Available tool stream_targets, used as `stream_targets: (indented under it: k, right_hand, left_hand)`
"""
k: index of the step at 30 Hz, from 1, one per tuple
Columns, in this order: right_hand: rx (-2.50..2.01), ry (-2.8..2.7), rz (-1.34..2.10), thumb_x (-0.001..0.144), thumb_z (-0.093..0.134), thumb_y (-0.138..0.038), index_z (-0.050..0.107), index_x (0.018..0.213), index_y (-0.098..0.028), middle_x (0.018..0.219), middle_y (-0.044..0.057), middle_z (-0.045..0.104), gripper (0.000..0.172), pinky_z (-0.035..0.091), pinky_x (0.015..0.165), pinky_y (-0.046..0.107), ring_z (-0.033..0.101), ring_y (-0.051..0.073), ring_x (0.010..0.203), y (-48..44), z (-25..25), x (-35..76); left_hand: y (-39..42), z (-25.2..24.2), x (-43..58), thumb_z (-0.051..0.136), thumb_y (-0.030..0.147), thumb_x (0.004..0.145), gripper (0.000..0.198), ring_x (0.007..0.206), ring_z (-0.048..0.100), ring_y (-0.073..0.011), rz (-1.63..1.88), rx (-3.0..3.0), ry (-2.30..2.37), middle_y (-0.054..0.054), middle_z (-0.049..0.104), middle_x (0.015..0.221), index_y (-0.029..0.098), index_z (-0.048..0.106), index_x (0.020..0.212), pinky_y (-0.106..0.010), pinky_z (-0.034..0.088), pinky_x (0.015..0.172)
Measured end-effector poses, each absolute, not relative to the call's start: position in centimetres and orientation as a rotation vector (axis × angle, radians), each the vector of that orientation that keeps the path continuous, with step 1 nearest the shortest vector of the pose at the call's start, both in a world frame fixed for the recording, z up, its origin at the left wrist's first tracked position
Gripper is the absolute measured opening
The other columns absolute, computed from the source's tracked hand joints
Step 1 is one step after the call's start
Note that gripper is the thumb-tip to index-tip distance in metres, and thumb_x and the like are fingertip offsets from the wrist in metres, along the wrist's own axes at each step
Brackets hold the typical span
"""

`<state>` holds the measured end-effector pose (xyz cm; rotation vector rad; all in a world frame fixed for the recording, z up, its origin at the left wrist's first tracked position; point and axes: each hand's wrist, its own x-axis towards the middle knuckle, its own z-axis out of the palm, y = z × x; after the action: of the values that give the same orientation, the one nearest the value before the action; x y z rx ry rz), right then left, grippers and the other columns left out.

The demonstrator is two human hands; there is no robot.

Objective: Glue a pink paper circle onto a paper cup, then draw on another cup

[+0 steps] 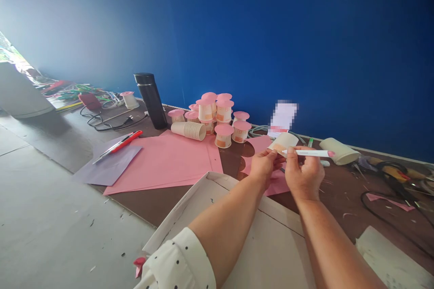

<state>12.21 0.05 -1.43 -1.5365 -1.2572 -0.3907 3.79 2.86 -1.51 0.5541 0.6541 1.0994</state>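
Your left hand (266, 165) is grasping a white paper cup (289, 140), held tilted at your fingertips, with an orange patch (278, 147) on its side. Your right hand (307, 176) is closed around a white pen (317, 153) with a pink end; its tip points left at the cup, close to that patch, though you cannot tell whether it touches. Beyond and to the left of your left hand, a cluster of upturned cups with pink discs on top (224, 134) stands on the worktop (142, 203), some stacked on others. Just in front of that group, a nested stack of plain cups (188, 131) lies on its side. Well to the left of your left hand are large pink sheets (169, 162) and, farther left, a purple sheet (108, 174) with a red cutter (125, 142) on it. A black bottle (152, 99) stands beyond the sheets. To the right of your right hand lies a larger pale cup (334, 150) on its side. A white board (210, 210) lies below your forearms.
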Motion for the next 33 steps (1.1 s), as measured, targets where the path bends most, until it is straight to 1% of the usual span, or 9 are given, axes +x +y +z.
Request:
stream_targets:
  k: [5, 8, 13, 18, 21, 25, 33]
  right_hand:
    - [-1.538, -1.265, -0.409, 0.084, 0.051, -0.039, 0.064, 0.087, -0.014, 0.083, 0.014, 0.068, 0.029, 0.047, 0.073, 0.035, 0.063, 0.024, 0.078, 0.02, -1.35, 12.19]
    - [-1.548, -1.246, -0.421, 0.084, 0.050, -0.039, 0.063, 0.087, -0.014, 0.085, 0.014, 0.068, 0.028, 0.047, 0.073, 0.035, 0.063, 0.024, 0.079, 0.05, -1.34, 12.21]
    - [-1.560, -1.264, -0.399, 0.084, 0.050, -0.041, 0.063, 0.086, -0.014, 0.079, 0.013, 0.067, 0.029, 0.047, 0.072, 0.035, 0.062, 0.024, 0.075, 0.16, -1.47, 12.32]
    - [-1.567, -1.295, -0.360, 0.084, 0.050, -0.043, 0.064, 0.089, -0.015, 0.079, 0.011, 0.067, 0.031, 0.046, 0.071, 0.033, 0.062, 0.023, 0.075, 0.15, -1.59, 12.30]
    - [-1.550, -1.294, -0.347, 0.084, 0.051, -0.043, 0.065, 0.088, -0.015, 0.078, 0.011, 0.067, 0.031, 0.046, 0.071, 0.033, 0.061, 0.022, 0.074, 0.04, -1.50, 12.23]
    - [-1.532, -1.219, -0.379, 0.085, 0.051, -0.042, 0.064, 0.088, -0.015, 0.080, 0.011, 0.066, 0.030, 0.045, 0.072, 0.032, 0.061, 0.021, 0.075, -0.14, -1.20, 12.10]
    - [-1.541, -1.213, -0.391, 0.084, 0.051, -0.041, 0.063, 0.084, -0.015, 0.077, 0.010, 0.065, 0.029, 0.045, 0.071, 0.032, 0.060, 0.021, 0.072, -0.08, -1.18, 12.05]
  left_hand:
    - [2.97, -1.70, 3.91, 0.062, 0.023, 0.078, 0.014, 0.056, 0.056, -0.0096, 1.106, 0.564, 0.655, -0.003, 0.060, 0.063, 0.014, 0.059, 0.068, -0.026, 0.046, 0.069]
    - [3.08, -1.80, 3.98, 0.059, 0.022, 0.079, 0.014, 0.055, 0.056, -0.0097, 1.114, 0.577, 0.661, -0.002, 0.059, 0.060, 0.014, 0.058, 0.068, -0.025, 0.045, 0.067]
    - [3.18, -1.92, 4.00, 0.063, 0.024, 0.076, 0.016, 0.056, 0.056, -0.0093, 1.125, 0.571, 0.668, -0.002, 0.060, 0.062, 0.014, 0.057, 0.066, -0.025, 0.045, 0.067]
    - [3.32, -2.16, 4.05, 0.067, 0.029, 0.073, 0.020, 0.058, 0.057, -0.0098, 1.132, 0.574, 0.668, -0.002, 0.060, 0.064, 0.014, 0.056, 0.065, -0.026, 0.046, 0.069]
    - [3.36, -2.17, 4.06, 0.066, 0.028, 0.073, 0.019, 0.058, 0.057, -0.0098, 1.126, 0.571, 0.666, -0.002, 0.060, 0.065, 0.015, 0.056, 0.066, -0.026, 0.046, 0.069]
    - [3.25, -1.95, 3.99, 0.063, 0.025, 0.075, 0.015, 0.060, 0.058, -0.0100, 1.123, 0.587, 0.680, -0.003, 0.061, 0.065, 0.015, 0.057, 0.066, -0.024, 0.044, 0.064]
    - [3.19, -1.88, 3.85, 0.065, 0.027, 0.073, 0.016, 0.061, 0.058, -0.0109, 1.138, 0.604, 0.701, -0.003, 0.062, 0.064, 0.015, 0.058, 0.067, -0.024, 0.044, 0.063]
